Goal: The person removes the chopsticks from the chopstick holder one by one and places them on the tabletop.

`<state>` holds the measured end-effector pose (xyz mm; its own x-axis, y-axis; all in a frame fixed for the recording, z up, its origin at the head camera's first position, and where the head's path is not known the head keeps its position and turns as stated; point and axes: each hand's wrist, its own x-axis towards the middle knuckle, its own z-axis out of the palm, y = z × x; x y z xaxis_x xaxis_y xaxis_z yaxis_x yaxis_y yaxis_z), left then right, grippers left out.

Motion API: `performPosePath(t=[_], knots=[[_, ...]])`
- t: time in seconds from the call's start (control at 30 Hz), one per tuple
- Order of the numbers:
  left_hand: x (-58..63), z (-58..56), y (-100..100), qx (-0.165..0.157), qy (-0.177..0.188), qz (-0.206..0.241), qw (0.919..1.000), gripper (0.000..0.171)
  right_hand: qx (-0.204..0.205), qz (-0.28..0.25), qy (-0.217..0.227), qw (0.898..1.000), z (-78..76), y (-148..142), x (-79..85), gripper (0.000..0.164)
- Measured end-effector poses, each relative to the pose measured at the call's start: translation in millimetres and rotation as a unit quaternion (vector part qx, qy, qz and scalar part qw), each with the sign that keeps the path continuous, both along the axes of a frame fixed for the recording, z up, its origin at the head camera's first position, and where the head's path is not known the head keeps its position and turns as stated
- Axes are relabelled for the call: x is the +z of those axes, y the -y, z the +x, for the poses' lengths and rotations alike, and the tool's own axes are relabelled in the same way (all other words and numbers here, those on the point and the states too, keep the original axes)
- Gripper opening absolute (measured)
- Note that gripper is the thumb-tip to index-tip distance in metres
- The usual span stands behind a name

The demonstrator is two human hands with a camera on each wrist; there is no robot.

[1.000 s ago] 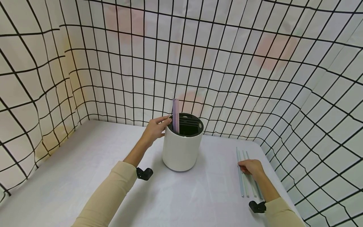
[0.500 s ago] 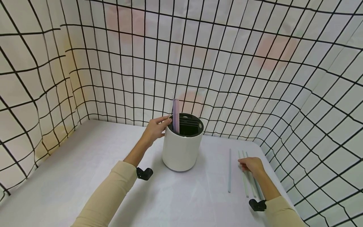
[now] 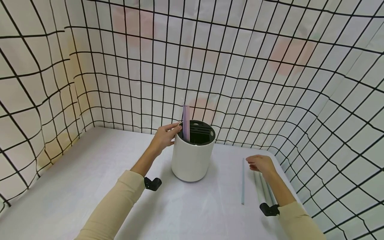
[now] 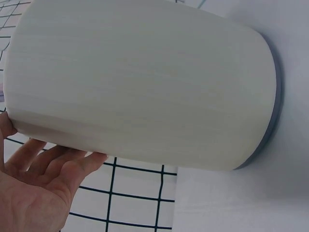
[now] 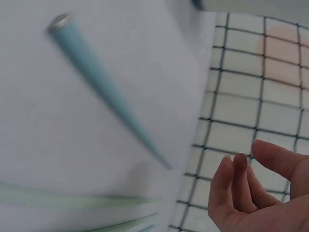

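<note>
A white cylindrical holder (image 3: pixel 192 163) with a black slotted insert (image 3: pixel 199 128) stands upright on the table. My left hand (image 3: pixel 164 136) grips its rim from the left, thumb on top and fingers (image 4: pixel 72 166) against the outer wall. Purple and pink chopsticks (image 3: pixel 186 123) rise from the left part of the insert. Off to the right, a single blue chopstick (image 3: pixel 243 183) lies on the tabletop. My right hand (image 3: pixel 261 164) hovers near its far end, fingers loosely bent and holding nothing. Beneath that hand and wrist lie several green and blue chopsticks (image 3: pixel 259 188), partly hidden.
Black wire mesh (image 3: pixel 234 76) with white cloth behind it encloses the back and both sides. A white cloth covers the table (image 3: pixel 210 210). Each wrist carries a small black camera, such as the left wrist camera (image 3: pixel 153 184).
The blue chopstick has been moved left, apart from the others, and let go. My right hand has since lifted and shifted up toward its far end. The left hand stays on the holder.
</note>
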<state>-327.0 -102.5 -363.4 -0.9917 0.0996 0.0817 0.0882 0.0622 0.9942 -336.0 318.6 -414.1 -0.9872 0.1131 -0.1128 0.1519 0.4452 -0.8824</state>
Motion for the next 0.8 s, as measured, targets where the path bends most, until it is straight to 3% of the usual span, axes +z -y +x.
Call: performPosePath(t=[0.33,0.47,0.63,0.8], knots=[[1.4,0.0,-1,0.001,0.006,-0.003,1.0000,0.050,0.074,-0.002,-0.056,0.996,3.7,72,83.9,0.040],[1.9,0.2,-1,0.002,0.008,-0.005,0.9999,0.050,0.099,-0.019,-0.068,0.993,5.8,105,109.6,0.036],[1.3,0.9,-2,0.008,0.008,-0.005,0.9999,0.049,0.130,-0.059,-0.082,0.986,8.3,142,130.3,0.035],[1.9,1.2,-2,0.009,0.008,-0.007,0.9999,0.049,0.153,-0.093,-0.082,0.980,8.2,172,136.3,0.033]])
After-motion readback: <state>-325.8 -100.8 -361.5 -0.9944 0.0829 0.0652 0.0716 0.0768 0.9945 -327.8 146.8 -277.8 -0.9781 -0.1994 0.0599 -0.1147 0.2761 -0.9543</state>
